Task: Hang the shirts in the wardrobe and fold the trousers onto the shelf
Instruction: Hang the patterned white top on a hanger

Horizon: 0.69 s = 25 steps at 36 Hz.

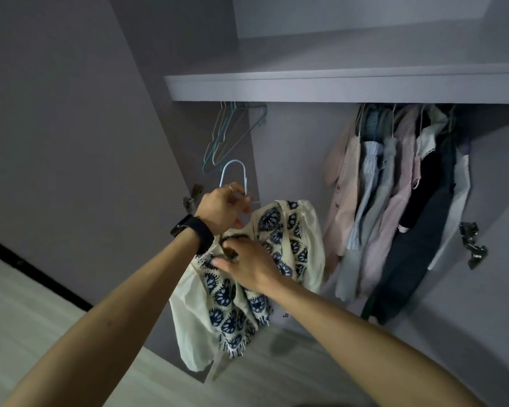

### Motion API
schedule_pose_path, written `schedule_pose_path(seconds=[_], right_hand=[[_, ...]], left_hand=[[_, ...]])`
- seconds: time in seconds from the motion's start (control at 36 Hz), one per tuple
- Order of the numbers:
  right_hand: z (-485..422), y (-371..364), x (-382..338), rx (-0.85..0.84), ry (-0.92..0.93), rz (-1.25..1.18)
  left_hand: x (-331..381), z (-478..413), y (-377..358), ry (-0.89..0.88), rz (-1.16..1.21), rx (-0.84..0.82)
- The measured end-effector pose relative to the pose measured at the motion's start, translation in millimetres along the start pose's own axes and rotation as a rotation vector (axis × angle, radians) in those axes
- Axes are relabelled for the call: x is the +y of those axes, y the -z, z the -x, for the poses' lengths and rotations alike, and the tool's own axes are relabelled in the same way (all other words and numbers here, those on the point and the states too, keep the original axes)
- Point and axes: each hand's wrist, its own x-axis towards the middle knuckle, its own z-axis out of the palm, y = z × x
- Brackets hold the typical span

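Shirt (227,306), cream with navy medallions and a fringed hem, hung limp just below the middle of the view, its neckline bunched under both hands. The right hand (247,268) pinched the dark neck edge between thumb and curled fingers. The left hand (221,210), at 11 o'clock of the right one and wearing a black wristband (193,233), gripped the pale blue hanger (233,161) at the base of its hook, which stood up toward 12 o'clock. The cloth looked thin, soft and light, likely to slide off a smooth hanger arm, so the neck edge and shoulder seams seemed the best places to hold it. Farther in, empty hangers (221,133) dangled at 11 o'clock, a row of hung clothes (394,201) filled 2 o'clock, and the shelf (335,86) ran across at 12 o'clock.
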Motion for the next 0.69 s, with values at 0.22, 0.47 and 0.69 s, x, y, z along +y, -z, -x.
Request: schedule_pose_path(seconds=[0.22,0.47,0.69], right_hand=[[21.0,2.1,19.4,0.055,0.082,-0.097],[43.6,11.2,49.5,0.148,-0.013,-0.170],[38.9,19.8,63.4,0.418,-0.044,-0.191]], left_hand=[[-13.9,0.1,7.1,-0.104,-0.397,0.004],[-16.0,-5.9,2.5,-0.128,-0.327,0.082],[-19.0,-2.5,-13.7,-0.203,-0.338,0.022]])
